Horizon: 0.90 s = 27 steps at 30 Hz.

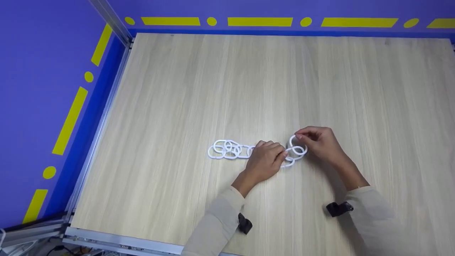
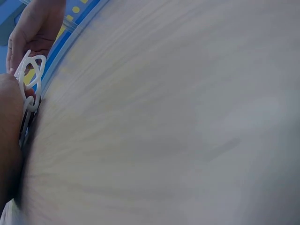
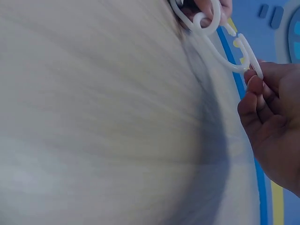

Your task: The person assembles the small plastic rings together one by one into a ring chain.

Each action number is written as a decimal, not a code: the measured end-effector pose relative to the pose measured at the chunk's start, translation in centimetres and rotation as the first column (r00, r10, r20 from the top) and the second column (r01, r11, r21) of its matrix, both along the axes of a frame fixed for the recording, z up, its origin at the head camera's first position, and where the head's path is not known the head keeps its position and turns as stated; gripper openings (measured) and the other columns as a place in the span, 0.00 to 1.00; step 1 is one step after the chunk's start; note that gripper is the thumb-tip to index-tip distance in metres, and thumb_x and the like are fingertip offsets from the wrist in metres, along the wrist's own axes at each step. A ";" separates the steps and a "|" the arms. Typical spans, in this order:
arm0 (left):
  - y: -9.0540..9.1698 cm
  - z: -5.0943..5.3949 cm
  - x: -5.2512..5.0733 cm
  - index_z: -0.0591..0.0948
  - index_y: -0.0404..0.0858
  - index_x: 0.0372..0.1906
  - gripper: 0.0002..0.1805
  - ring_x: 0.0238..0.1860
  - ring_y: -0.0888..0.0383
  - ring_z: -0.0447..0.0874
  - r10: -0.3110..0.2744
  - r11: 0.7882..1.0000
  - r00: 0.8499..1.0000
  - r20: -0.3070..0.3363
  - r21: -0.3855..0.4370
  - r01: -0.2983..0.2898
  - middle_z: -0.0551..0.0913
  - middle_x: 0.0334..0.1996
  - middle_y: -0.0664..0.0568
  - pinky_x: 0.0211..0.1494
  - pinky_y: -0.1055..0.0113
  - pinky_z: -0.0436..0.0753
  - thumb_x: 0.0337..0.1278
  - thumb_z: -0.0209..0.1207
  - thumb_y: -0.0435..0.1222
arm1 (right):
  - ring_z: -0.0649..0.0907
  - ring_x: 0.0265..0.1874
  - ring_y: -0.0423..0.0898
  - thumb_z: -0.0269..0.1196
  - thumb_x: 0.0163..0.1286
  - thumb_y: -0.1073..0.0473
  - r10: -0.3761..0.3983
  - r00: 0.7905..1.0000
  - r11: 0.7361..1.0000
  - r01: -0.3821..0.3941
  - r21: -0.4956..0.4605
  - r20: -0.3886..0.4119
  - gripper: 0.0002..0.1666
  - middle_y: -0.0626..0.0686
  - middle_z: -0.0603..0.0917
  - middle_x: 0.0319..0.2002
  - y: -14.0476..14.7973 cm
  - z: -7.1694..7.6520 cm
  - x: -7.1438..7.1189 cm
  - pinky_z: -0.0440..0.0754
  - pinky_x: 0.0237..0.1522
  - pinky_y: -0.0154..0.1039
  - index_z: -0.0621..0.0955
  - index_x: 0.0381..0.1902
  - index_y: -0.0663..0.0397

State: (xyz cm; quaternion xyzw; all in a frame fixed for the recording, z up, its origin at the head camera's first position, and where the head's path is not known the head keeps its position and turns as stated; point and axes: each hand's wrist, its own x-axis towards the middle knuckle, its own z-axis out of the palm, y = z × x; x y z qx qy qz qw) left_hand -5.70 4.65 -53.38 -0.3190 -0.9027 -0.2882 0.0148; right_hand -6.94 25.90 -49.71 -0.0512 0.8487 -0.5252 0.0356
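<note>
A chain of white plastic oval links (image 1: 244,157) lies on the tabletop, its left part folded over itself. My left hand (image 1: 265,160) holds the chain near its right part, with the palm and fingers covering several links. To the right, my right hand (image 1: 321,142) pinches the end link (image 1: 290,140) between thumb and fingertips, raised off the table. In the right wrist view this white link (image 3: 254,58) shows a small gap in its ring, and it joins the other links near the left hand. The left wrist view catches the raised links (image 2: 39,75) between both hands.
The wood-grain table (image 1: 249,89) has a metal frame edge (image 1: 103,121) at the left. Blue panels with yellow marks (image 1: 259,21) stand at the back and left. Black wrist cameras (image 1: 339,209) sit at both sleeves.
</note>
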 end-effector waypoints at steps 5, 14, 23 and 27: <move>0.1 0.0 0.0 0.83 0.46 0.35 0.15 0.36 0.62 0.82 0.003 1.000 1.000 0.000 0.021 -0.003 0.85 0.30 0.60 0.53 0.66 0.76 0.76 0.51 0.44 | 0.74 0.23 0.31 0.67 0.66 0.70 0.009 0.999 0.999 -0.007 0.049 -0.049 0.06 0.62 0.88 0.32 -0.1 -0.8 0.2 0.71 0.26 0.24 0.87 0.40 0.68; -0.7 0.1 -0.2 0.85 0.47 0.44 0.16 0.42 0.63 0.83 -0.015 1.000 1.000 0.001 0.021 0.015 0.87 0.38 0.61 0.54 0.65 0.76 0.76 0.52 0.51 | 0.81 0.24 0.31 0.64 0.72 0.64 -0.141 0.972 0.971 0.173 -0.163 0.187 0.14 0.36 0.84 0.27 2.7 -1.1 0.4 0.78 0.23 0.27 0.82 0.48 0.71; -6.8 0.4 -3.3 0.80 0.47 0.60 0.22 0.55 0.54 0.79 0.048 0.983 0.990 -0.133 -0.172 -0.071 0.83 0.53 0.55 0.56 0.58 0.76 0.71 0.56 0.54 | 0.88 0.28 0.34 0.60 0.72 0.70 -0.165 0.922 0.849 0.313 -0.426 0.350 0.09 0.43 0.88 0.31 6.4 -1.2 -0.6 0.86 0.34 0.28 0.77 0.48 0.59; -10.7 0.5 -5.5 0.78 0.46 0.64 0.22 0.59 0.52 0.78 0.092 0.972 0.985 -0.147 -0.203 -0.121 0.83 0.57 0.53 0.59 0.55 0.75 0.73 0.54 0.51 | 0.88 0.27 0.32 0.60 0.72 0.70 -0.208 0.920 0.891 0.318 -0.324 0.332 0.09 0.40 0.88 0.29 7.4 -0.9 -1.4 0.86 0.34 0.27 0.77 0.48 0.62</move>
